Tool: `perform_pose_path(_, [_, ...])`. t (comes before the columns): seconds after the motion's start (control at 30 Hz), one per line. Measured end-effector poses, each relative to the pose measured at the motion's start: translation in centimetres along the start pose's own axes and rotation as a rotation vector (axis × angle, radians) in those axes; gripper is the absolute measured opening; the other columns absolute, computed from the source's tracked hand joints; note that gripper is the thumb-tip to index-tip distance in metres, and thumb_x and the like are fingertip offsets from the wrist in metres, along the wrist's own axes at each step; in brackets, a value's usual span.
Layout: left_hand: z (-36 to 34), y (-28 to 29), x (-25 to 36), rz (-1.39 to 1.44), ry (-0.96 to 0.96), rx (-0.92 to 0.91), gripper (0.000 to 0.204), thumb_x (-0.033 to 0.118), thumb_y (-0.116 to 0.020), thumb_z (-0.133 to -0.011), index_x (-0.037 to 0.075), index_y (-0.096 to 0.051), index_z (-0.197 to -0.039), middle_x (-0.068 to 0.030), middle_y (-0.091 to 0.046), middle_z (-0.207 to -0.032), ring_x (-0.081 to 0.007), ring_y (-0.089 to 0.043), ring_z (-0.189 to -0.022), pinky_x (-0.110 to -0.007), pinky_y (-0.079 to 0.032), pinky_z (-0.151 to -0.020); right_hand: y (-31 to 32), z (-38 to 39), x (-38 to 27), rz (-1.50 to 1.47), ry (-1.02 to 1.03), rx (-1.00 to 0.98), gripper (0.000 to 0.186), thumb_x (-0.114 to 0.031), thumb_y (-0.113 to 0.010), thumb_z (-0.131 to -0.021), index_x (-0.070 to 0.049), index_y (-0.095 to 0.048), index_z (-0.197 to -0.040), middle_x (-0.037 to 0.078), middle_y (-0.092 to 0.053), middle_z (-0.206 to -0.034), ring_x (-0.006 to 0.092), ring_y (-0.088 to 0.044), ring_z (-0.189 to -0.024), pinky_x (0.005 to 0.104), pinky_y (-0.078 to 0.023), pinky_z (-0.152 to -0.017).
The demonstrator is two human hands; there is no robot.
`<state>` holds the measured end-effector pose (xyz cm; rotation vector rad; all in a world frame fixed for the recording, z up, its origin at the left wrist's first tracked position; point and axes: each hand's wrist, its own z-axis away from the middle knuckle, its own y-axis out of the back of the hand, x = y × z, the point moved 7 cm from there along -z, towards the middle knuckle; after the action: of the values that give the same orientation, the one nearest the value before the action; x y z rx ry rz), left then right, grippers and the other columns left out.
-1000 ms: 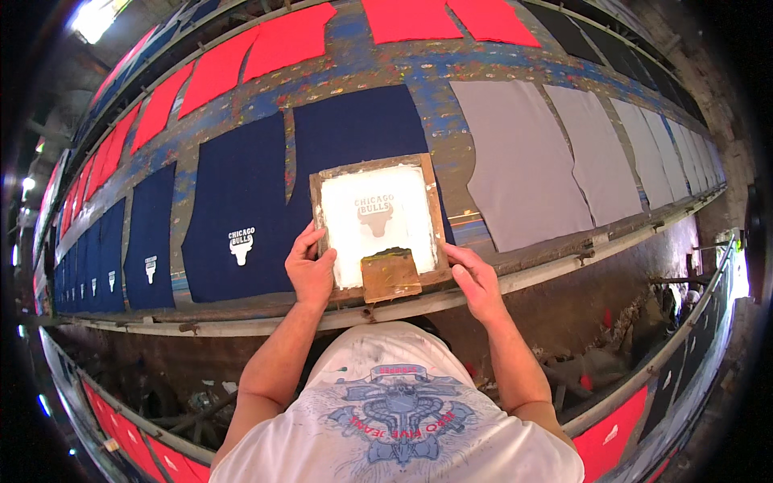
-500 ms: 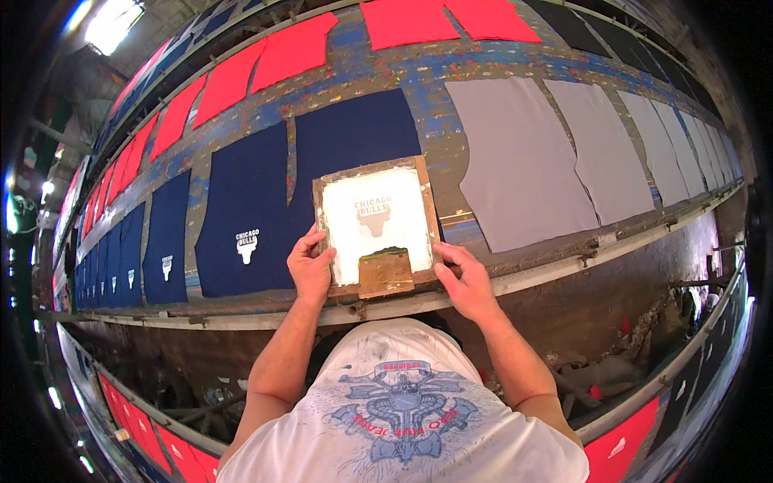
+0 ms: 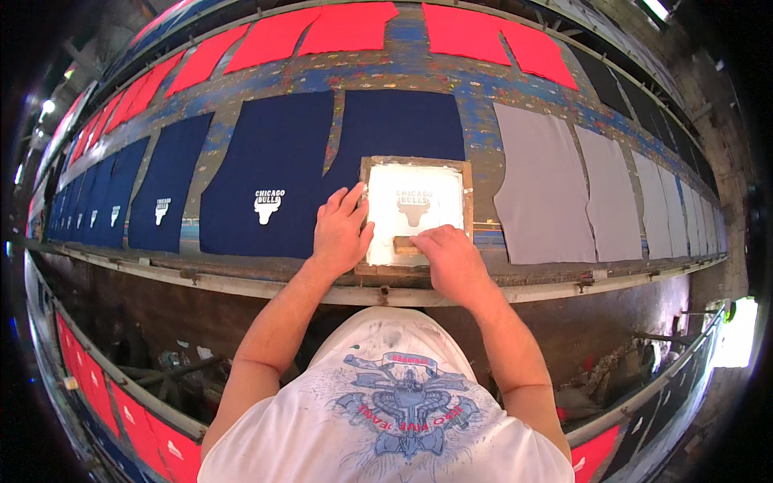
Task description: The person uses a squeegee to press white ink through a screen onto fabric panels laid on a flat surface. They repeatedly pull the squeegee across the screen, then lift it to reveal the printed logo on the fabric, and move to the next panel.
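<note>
A wooden-edged printing screen [image 3: 468,193] rests on the lower part of a dark blue fabric panel [image 3: 403,121]. Its pale mesh is smeared with white ink around a lettered bull's-head stencil [image 3: 414,211]. My left hand [image 3: 340,232] lies along the screen's left edge, its fingers stretched and somewhat apart. With the fingers of my right hand [image 3: 452,262] I grip a small wooden squeegee [image 3: 407,245] on the mesh, below the stencil. The squeegee's right end is hidden under my fingers. Left of the screen, another dark blue panel [image 3: 278,145] bears a white bull's-head print [image 3: 267,208].
Grey panels [image 3: 538,185] lie to the right, with red ones [image 3: 346,30] along the far side of the paint-stained table [image 3: 475,84]. A metal rail [image 3: 515,292] runs along its near edge. More printed red panels [image 3: 145,427] lie at lower left.
The screen now lies square on the panel instead of tilted between both hands. My right hand has moved from its right edge onto the squeegee; my left hand has flattened out. The view has shifted.
</note>
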<state>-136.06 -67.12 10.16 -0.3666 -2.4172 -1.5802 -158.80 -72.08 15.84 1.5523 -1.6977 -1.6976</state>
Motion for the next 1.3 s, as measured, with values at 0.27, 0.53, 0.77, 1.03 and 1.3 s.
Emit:
perform_pose_path(0.27, [-1.7,-0.9,0.3,-0.121,-0.004,-0.25,0.039,0.022,-0.077,-0.105,-0.004,-0.077,-0.134,-0.0145,-0.072,-0.152,-0.0327,-0.072,-0.12,-0.049,-0.055,-0.101,1.3,0.0,0.5,-0.109,-0.152,-0.13,0.051,0.015,-0.07,-0.083,-0.001,-0.079,-0.131,0.018,-0.081,-0.124,0.0418,-0.072,-0.121,0.0524,-0.06,-0.107])
perform_pose_path(0.53, [-2.3,-1.0,-0.1,-0.094,0.014,-0.277,0.034,0.018,-0.076,-0.104,-0.004,-0.078,-0.13,-0.0143,-0.074,-0.15,-0.0326,-0.074,-0.116,-0.05,-0.056,-0.102,-1.8,2.6,-0.4,0.059,-0.012,0.04,0.061,0.014,-0.072,-0.078,-0.003,-0.077,-0.137,0.016,-0.078,-0.137,0.0393,-0.072,-0.131,0.0524,-0.059,-0.113])
perform_pose_path(0.77, [-2.8,-0.4,0.5,-0.129,0.087,-0.338,0.032,0.016,-0.071,-0.104,-0.004,-0.08,-0.128,-0.0109,-0.074,-0.147,-0.0286,-0.075,-0.117,-0.048,-0.057,-0.103,-2.9,-3.1,4.3,0.117,0.063,0.082,0.051,0.01,-0.071,-0.085,-0.003,-0.079,-0.135,0.017,-0.08,-0.134,0.0369,-0.074,-0.129,0.051,-0.058,-0.112])
perform_pose_path(1.03, [-3.1,-0.5,1.2,-0.185,0.219,-0.372,0.03,0.011,-0.073,-0.102,0.001,-0.081,-0.129,-0.0088,-0.074,-0.152,-0.0309,-0.075,-0.118,-0.05,-0.058,-0.105,-1.3,-10.0,8.0,0.156,0.121,0.14,0.037,0.003,-0.071,-0.089,-0.003,-0.082,-0.124,0.017,-0.085,-0.111,0.0365,-0.078,-0.11,0.0492,-0.061,-0.099])
perform_pose_path(1.3, [-3.1,-0.5,1.5,-0.172,0.273,-0.33,0.026,0.011,-0.074,-0.1,0.0,-0.083,-0.123,-0.0097,-0.075,-0.149,-0.0313,-0.076,-0.119,-0.05,-0.058,-0.105,-2.1,-9.0,8.5,0.043,0.196,0.035,0.043,0.006,-0.072,-0.086,-0.005,-0.083,-0.126,0.016,-0.084,-0.113,0.0375,-0.076,-0.107,0.0517,-0.06,-0.096])
